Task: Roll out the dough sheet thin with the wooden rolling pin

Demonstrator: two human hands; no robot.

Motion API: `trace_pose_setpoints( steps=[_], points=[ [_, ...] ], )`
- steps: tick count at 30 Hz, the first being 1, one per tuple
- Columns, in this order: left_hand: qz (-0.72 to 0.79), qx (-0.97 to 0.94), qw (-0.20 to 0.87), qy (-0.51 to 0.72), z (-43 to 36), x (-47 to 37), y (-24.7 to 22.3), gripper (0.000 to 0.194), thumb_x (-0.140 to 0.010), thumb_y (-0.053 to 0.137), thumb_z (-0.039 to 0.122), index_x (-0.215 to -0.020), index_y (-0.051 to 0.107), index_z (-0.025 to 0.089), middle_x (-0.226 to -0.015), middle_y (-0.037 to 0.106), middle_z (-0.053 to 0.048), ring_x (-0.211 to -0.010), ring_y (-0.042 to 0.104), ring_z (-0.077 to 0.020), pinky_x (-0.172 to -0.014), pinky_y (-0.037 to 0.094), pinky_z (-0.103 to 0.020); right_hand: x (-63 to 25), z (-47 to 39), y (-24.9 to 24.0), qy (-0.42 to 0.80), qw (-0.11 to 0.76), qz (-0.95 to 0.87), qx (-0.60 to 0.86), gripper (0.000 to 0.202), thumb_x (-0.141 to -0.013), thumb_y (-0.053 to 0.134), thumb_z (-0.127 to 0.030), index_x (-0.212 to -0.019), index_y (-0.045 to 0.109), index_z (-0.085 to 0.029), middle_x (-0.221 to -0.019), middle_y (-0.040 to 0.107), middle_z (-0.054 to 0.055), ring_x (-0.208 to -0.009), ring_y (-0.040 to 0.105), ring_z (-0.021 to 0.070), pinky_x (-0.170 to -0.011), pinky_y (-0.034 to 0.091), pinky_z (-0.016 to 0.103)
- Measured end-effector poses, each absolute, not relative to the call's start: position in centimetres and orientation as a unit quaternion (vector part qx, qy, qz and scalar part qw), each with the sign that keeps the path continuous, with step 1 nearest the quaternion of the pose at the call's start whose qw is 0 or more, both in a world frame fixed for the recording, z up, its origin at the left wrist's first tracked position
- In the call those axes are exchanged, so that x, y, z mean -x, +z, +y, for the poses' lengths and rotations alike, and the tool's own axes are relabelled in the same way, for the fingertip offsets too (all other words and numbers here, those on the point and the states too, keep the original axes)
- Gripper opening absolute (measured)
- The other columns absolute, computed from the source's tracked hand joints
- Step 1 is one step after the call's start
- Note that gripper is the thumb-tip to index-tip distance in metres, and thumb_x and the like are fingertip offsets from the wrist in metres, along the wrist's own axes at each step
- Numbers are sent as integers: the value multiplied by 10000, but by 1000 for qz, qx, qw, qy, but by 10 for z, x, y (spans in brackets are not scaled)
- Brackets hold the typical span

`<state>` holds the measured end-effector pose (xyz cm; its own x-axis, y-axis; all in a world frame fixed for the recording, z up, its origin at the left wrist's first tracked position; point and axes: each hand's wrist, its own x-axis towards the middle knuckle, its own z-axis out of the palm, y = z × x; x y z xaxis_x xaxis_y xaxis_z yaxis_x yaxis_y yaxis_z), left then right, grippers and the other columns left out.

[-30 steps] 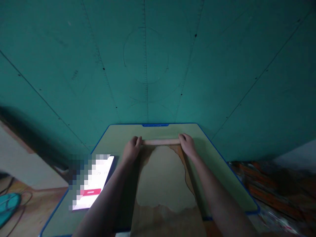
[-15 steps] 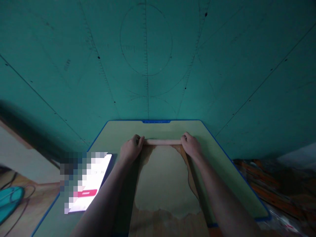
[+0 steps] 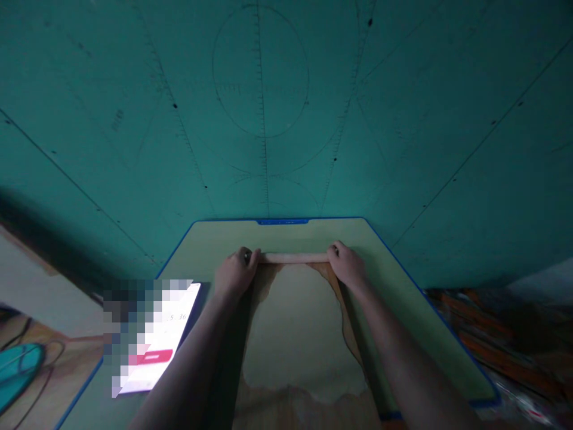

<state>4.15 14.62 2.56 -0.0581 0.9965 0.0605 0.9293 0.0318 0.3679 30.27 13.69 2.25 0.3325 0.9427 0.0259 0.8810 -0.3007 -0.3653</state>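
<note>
A pale rolling pin (image 3: pixel 294 258) lies crosswise at the far end of a wooden board (image 3: pixel 308 413). My left hand (image 3: pixel 236 272) is closed round its left end, and my right hand (image 3: pixel 345 263) is closed round its right end. Between my forearms a wide, thin sheet of pale dough (image 3: pixel 302 331) with an uneven edge covers most of the board. The pin sits at the dough's far edge. Bare wood shows at the near end and along the right side.
The board rests on a pale green table (image 3: pixel 224 233) with a blue rim. A lit phone or tablet (image 3: pixel 168 334) lies left of my left forearm, partly pixelated. Behind stands a green wall (image 3: pixel 286 155) with drawn lines. A turquoise object (image 3: pixel 20 370) is on the floor at left.
The view has shifted slightly, so the tablet appears a little lower and further left. Both hands keep their hold on the rolling pin, which has barely moved.
</note>
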Motion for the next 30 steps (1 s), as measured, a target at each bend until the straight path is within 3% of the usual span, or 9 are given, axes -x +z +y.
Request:
trace_pose_setpoints(
  steps=[6, 12, 17, 22, 25, 30],
  points=[
    [727, -663, 94, 148, 144, -41, 29, 510, -1005, 354, 501, -918, 730, 169, -1017, 761, -194, -1000, 712, -362, -800, 517, -396, -302, 137, 22, 111, 192, -561, 798, 310, -994, 413, -309, -1041, 709, -231, -953, 754, 89, -816, 657, 228, -627, 322, 289],
    [735, -646, 125, 166, 145, -39, 27, 509, -978, 360, 543, -836, 696, 189, -884, 755, -194, -892, 722, -381, -727, 496, -406, -304, 137, 15, 125, 269, -553, 779, 237, -944, 474, -294, -898, 700, -239, -807, 723, 59, -719, 617, 206, -612, 303, 285],
    [703, -645, 164, 249, 146, -39, 26, 437, -975, 328, 518, -810, 609, 226, -812, 727, -139, -832, 704, -327, -687, 457, -352, -307, 139, 13, 142, 391, -534, 736, 226, -889, 438, -313, -794, 629, -238, -772, 686, 50, -741, 605, 213, -646, 356, 291],
    [648, -637, 218, 355, 145, -41, 22, 485, -959, 235, 556, -743, 537, 242, -734, 665, -81, -750, 658, -260, -632, 430, -312, -309, 144, 13, 180, 505, -506, 676, 306, -831, 391, -480, -694, 542, -251, -688, 623, 24, -719, 584, 214, -651, 416, 302],
    [623, -625, 246, 400, 147, -41, 17, 504, -924, 258, 610, -683, 509, 245, -656, 612, -60, -704, 628, -252, -585, 412, -309, -309, 146, 11, 206, 541, -490, 652, 341, -794, 409, -542, -654, 536, -259, -602, 569, 1, -649, 550, 210, -607, 410, 311],
    [589, -615, 275, 446, 149, -40, 12, 481, -886, 320, 626, -610, 452, 254, -558, 500, -10, -604, 533, -210, -544, 368, -299, -309, 145, 9, 223, 574, -478, 627, 310, -755, 460, -517, -603, 538, -258, -574, 548, -9, -631, 532, 204, -599, 394, 315]
  ],
)
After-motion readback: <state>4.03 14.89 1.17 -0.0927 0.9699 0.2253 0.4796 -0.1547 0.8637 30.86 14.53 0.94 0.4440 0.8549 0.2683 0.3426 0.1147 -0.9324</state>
